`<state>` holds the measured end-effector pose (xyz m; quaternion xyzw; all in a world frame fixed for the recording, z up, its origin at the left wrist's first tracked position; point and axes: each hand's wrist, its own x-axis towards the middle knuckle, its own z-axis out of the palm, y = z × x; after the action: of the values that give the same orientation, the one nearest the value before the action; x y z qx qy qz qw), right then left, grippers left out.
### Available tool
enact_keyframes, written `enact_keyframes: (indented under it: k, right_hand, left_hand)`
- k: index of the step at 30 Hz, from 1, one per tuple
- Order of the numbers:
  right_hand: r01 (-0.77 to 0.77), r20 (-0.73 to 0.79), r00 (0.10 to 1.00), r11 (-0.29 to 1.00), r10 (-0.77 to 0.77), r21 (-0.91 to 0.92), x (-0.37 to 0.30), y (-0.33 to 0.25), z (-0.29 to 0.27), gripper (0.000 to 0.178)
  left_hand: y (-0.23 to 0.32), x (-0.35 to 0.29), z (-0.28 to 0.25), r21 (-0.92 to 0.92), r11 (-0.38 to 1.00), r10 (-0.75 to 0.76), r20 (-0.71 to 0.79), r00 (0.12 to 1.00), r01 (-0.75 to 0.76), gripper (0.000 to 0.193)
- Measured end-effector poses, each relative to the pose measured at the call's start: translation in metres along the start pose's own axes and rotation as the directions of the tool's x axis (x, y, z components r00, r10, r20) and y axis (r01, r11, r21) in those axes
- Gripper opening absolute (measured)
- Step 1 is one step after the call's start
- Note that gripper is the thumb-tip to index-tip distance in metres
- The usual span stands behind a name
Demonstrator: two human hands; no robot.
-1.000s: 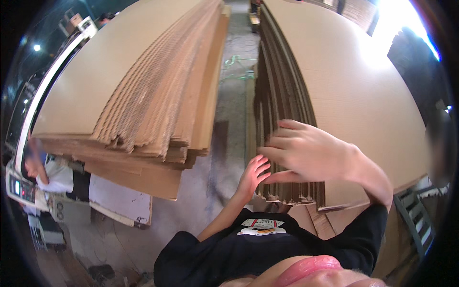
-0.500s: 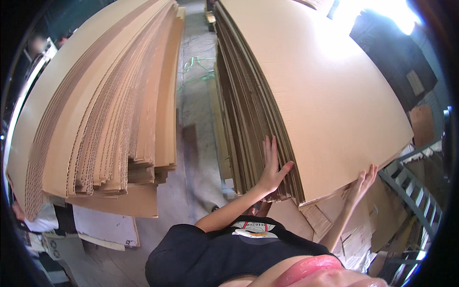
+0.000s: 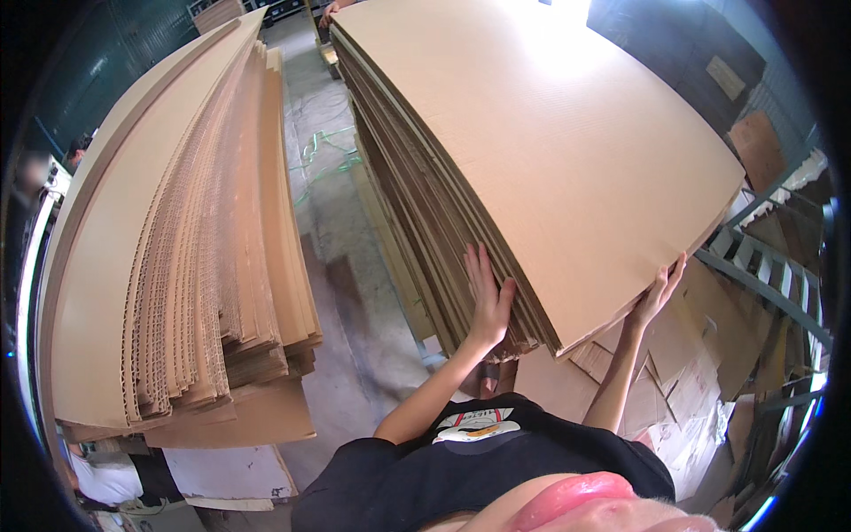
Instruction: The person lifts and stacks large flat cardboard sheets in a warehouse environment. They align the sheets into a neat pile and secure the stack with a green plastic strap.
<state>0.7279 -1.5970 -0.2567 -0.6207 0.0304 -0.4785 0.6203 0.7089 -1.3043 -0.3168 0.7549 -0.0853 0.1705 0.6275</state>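
A tall stack of large brown cardboard sheets (image 3: 425,204) fills the right of the head view, its broad top sheet (image 3: 576,168) lying flat. My left hand (image 3: 489,301) rests against the stack's left side, fingers stretched upward and thumb apart, touching the sheet edges. At the near edge, toward the right corner, my right hand (image 3: 658,291) presses with its fingers extended along the edge; part of its palm side is hidden. Neither hand is wrapped round a sheet.
A second stack of corrugated sheets (image 3: 204,266) stands on the left, across a narrow concrete aisle (image 3: 341,266) with green strapping (image 3: 321,151). Another person's hand (image 3: 330,11) is at the right stack's far corner. Metal steps (image 3: 767,279) and loose cardboard (image 3: 683,346) lie to the right.
The view has shifted, so the stacks sit differently in it. Both my hands stay against the right stack, and its near corner appears higher. Another person's hand now shows at its far corner.
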Motion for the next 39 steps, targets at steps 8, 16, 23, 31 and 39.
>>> enact_keyframes:
  k: [8,16,23,31,39]
  right_hand:
    - [-0.02,0.02,1.0,0.997,0.022,-0.073,0.003,0.002,-0.009,0.063]
    - [0.044,0.008,0.999,0.97,-0.043,-0.238,0.004,-0.007,-0.008,0.061]
    - [0.063,0.025,0.998,0.965,-0.059,-0.254,0.005,-0.001,-0.008,0.06]
    - [0.091,0.101,0.993,0.919,-0.056,-0.384,0.018,-0.006,-0.019,0.066]
    - [0.014,0.301,0.947,0.923,0.111,-0.385,-0.017,0.037,-0.053,0.074]
  left_hand:
    - [-0.001,0.006,-0.002,0.072,0.997,0.012,-0.003,1.0,-0.012,0.084]
    - [0.011,0.002,0.003,0.13,0.991,0.022,0.003,1.0,-0.022,0.087]
    - [-0.007,0.006,-0.003,0.16,0.985,0.067,-0.021,0.998,-0.062,0.088]
    - [-0.013,0.009,0.006,-0.119,0.989,0.089,-0.037,0.995,-0.093,0.101]
    - [0.007,0.009,0.025,-0.201,0.978,0.045,-0.039,0.998,-0.052,0.099]
